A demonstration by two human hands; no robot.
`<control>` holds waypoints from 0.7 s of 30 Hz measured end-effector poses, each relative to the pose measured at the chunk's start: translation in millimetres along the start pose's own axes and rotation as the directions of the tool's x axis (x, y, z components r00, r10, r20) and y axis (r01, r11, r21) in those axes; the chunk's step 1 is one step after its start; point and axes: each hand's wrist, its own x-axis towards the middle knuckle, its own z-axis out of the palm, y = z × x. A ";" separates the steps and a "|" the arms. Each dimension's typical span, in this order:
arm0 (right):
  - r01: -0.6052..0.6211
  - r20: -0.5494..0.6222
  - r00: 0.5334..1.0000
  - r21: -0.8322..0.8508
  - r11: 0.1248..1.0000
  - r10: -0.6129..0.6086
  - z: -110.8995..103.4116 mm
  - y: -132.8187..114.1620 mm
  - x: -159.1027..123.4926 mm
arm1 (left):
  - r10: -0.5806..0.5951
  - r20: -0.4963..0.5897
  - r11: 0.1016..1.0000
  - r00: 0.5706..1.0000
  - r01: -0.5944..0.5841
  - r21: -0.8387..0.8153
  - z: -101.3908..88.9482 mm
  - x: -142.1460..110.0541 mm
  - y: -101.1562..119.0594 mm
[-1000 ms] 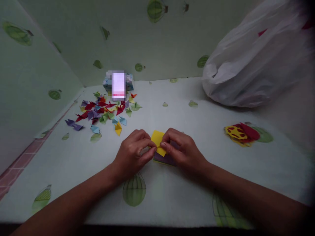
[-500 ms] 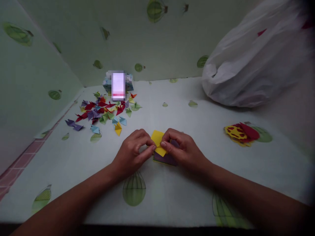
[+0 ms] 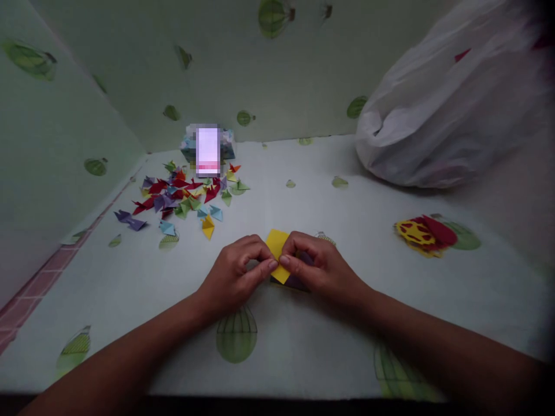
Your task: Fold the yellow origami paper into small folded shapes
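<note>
A small piece of yellow origami paper (image 3: 277,240) is pinched between my two hands at the middle of the table. My left hand (image 3: 240,264) grips its left side between thumb and finger. On the right side, my right hand (image 3: 314,260) is closed on it in the same way, and the two thumbs nearly meet. Beneath the yellow paper lies a dark purple piece (image 3: 297,283), partly covered by the paper and my right hand. Folded paper cranes (image 3: 173,193) in several colours lie in a heap to the far left.
Behind the cranes a lit phone (image 3: 208,151) leans against a tissue box (image 3: 187,144). Red and yellow paper cut-outs (image 3: 425,234) lie at the right. A large white plastic bag (image 3: 425,127) stands at the back right against the wall.
Both thumbs have come closer together along the yellow paper. Its lower corner now reaches a little further down over the purple piece.
</note>
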 end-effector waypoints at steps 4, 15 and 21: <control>-0.177 -0.012 0.983 0.211 0.961 0.184 -2.1 2.1 0.8 | -0.029 -0.102 0.999 0.994 0.027 -0.026 -4.0 1.5 -1.8; -0.338 0.149 0.940 0.526 0.780 0.307 0.5 7.4 -0.8 | -0.080 -0.127 0.988 0.989 0.063 -0.138 6.7 -3.5 -2.0; -0.336 0.134 0.940 0.537 0.774 0.315 3.0 5.1 0.6 | -0.373 -0.119 0.849 0.920 0.287 -0.444 7.6 -1.8 4.5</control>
